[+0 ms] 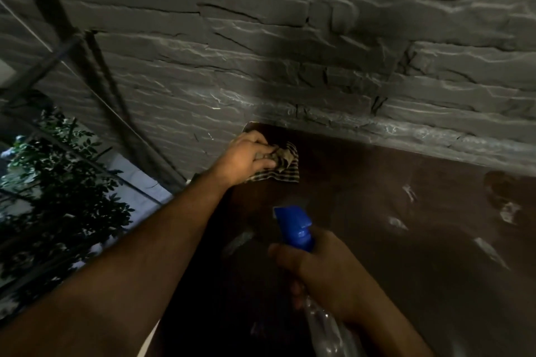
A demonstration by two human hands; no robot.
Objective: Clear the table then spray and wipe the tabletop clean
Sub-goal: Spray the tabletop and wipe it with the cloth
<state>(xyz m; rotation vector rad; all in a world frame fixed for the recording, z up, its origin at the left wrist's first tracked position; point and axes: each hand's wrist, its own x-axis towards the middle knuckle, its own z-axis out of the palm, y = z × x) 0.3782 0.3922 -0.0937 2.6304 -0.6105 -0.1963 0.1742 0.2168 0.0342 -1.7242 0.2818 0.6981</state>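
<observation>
A dark brown tabletop (406, 240) runs along a stone wall. At its far left corner my left hand (246, 156) grips a bunched checked cloth (285, 165) and holds it down on the wood. Nearer to me, my right hand (322, 272) is curled round the neck of a clear spray bottle (322, 324) with a blue trigger head (295, 226); the nozzle points toward the far left corner. Wet streaks (490, 249) shine on the right side of the tabletop.
The grey stone wall (290, 52) borders the table's far edge. To the left, beyond the table's edge, stand a metal railing (95, 78) and a leafy plant (63, 182). A darker round mark (501, 185) shows at the table's far right.
</observation>
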